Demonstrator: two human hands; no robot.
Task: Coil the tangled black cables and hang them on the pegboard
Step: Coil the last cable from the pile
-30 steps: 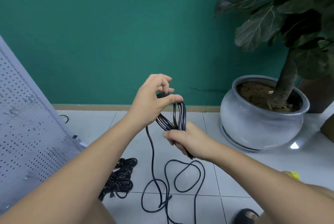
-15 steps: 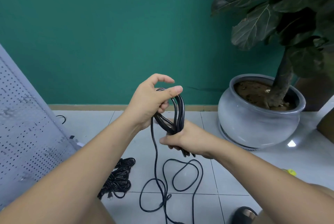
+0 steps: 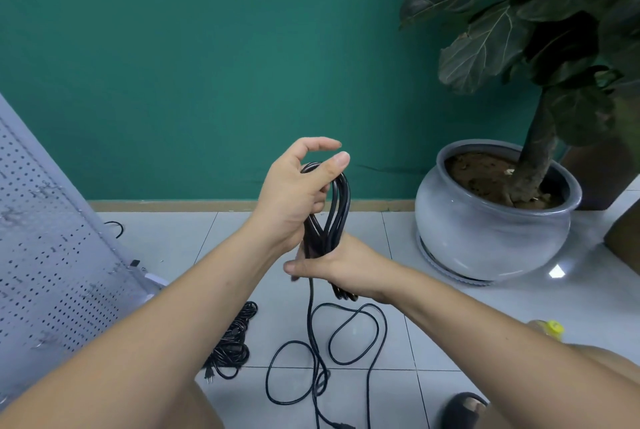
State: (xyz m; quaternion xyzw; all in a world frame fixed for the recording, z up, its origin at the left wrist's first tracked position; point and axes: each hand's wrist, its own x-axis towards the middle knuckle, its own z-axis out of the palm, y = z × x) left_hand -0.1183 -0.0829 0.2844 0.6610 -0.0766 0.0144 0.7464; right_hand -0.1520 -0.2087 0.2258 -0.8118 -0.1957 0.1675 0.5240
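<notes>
Head view: left hand [image 3: 291,196], right hand [image 3: 341,266] on black cable coil [image 3: 343,201]

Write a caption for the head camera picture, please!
Left hand holds the looped black cable at the top, right hand grips its base, the rest trails on the tiled floor.

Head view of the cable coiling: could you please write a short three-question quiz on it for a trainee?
1. Which part of the coiled black cable does the left hand hold?
2. The right hand grips the coil at: A its top; B its lower end; C nowhere.
3. True or false: the cable's uncoiled rest lies in loops on the tiled floor.
Key: 1 its top loops; 2 B; 3 true.
</notes>
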